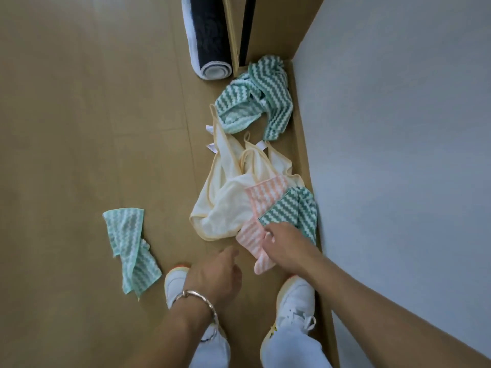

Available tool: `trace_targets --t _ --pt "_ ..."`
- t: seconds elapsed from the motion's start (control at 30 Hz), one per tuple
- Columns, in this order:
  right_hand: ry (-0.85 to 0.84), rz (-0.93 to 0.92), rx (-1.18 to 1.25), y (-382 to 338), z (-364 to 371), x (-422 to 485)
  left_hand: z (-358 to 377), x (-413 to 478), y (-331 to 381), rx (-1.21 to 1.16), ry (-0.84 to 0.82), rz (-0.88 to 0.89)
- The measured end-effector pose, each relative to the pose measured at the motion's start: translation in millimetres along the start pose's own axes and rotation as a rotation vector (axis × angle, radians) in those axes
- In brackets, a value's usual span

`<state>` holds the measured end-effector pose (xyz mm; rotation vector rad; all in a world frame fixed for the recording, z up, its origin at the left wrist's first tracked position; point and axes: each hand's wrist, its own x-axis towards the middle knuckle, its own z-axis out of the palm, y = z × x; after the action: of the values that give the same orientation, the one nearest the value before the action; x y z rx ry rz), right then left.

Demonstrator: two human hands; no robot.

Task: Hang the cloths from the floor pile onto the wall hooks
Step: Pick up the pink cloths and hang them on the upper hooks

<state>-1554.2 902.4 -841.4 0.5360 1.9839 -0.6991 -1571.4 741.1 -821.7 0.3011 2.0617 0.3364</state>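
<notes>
Head view, looking down at the wooden floor [79, 128] along a pale wall [398, 128]. The task's current cloth, a pink-and-white zigzag-striped microfibre cloth [259, 208], lies crumpled in the floor pile and serves as the reference here. The right hand [285, 247] rests on its near end with fingers [268, 232] bent down at the seam where a dark-green-and-white zigzag cloth [295, 208] overlaps it on the wall side; whether they already pinch fabric cannot be told. The left hand [215, 274] hovers just beside the pink cloth, on the side away from the wall, fingers loosely curled and grasping nothing. Cream cloths with yellow trim [225, 200] touch the pink cloth on that same side; one of their hanging loops [247, 135] shows beyond it. A second green zigzag cloth [255, 99] lies farther beyond, and a rolled black mat [210, 35] farther still. A pale-green striped cloth [130, 248] lies well apart, away from the wall. Judged step: picking one cloth. It would go best by pinching the pink cloth alone, clear of the green overlap, lifting slowly so its neighbours slide off, then using the free hand to find a loop or corner for the hook. No container is in view, the cloths lie loose on the floor, and the wall hooks are out of frame.
</notes>
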Motion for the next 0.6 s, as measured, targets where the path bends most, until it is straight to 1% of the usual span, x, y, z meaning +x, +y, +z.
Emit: trace_targets --t 0.1,0.17,0.27,0.4,0.43,0.53,0.6 --pt "0.182 -0.06 -0.013 -6 -17 43 11 33 -8 -0.042 0.051 -0.022" --pt "0.234 -0.106 -0.05 -7 -25 65 22 47 -10 -0.078 0.054 -0.026" --pt "0.237 -0.136 -0.125 -3 -27 94 38 54 -13 -0.125 0.031 -0.007" --pt "0.159 -0.027 -0.383 16 -18 109 57 47 -23 -0.154 -0.03 0.003" --pt "0.164 -0.024 -0.43 20 -16 109 57 47 -25 -0.159 -0.03 -0.003" --pt "0.202 -0.088 -0.413 20 -25 90 44 47 -24 -0.156 0.002 -0.012" --pt "0.147 -0.142 -0.407 15 -34 64 28 36 -14 -0.152 0.022 -0.014"
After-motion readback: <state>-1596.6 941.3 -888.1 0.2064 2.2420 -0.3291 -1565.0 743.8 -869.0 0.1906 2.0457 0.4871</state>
